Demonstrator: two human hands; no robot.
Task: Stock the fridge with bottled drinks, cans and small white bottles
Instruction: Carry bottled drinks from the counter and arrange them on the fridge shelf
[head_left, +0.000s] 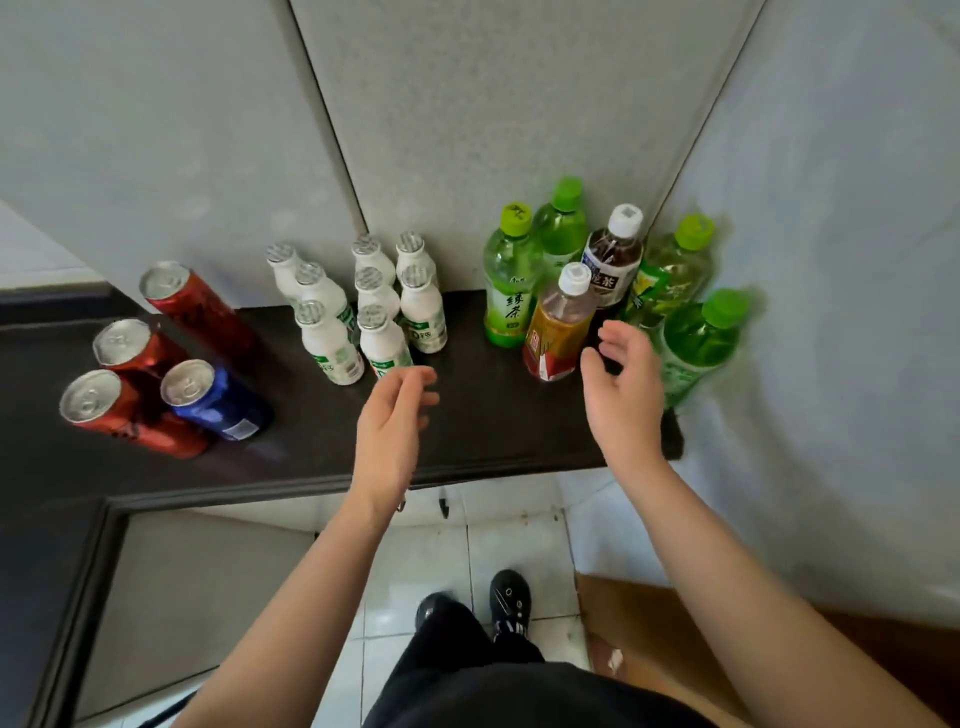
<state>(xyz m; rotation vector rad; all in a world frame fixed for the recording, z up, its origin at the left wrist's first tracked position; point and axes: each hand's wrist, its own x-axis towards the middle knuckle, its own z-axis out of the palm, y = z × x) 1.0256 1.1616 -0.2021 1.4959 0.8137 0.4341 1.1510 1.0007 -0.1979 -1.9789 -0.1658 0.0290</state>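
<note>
Both hands are hovering over the dark shelf (311, 441), fingers loose, holding nothing. The left hand (389, 426) is sitting at frame center, just below the small white bottles (363, 306) at upper center. The right hand (623, 389) is curling beside the amber bottle (558, 327) among the green-capped bottled drinks (613, 280), upper right. The cans (156, 364), three red, one blue, are standing at left.

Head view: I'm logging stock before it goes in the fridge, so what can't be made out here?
- Fridge: not in the head view.
- Small white plastic bottles: label print too small; rear ones overlap.
- Green-capped clear bottles: right ones blurred.
- Dark tea bottle: base hidden by orange-labelled bottle and right hand.
</note>
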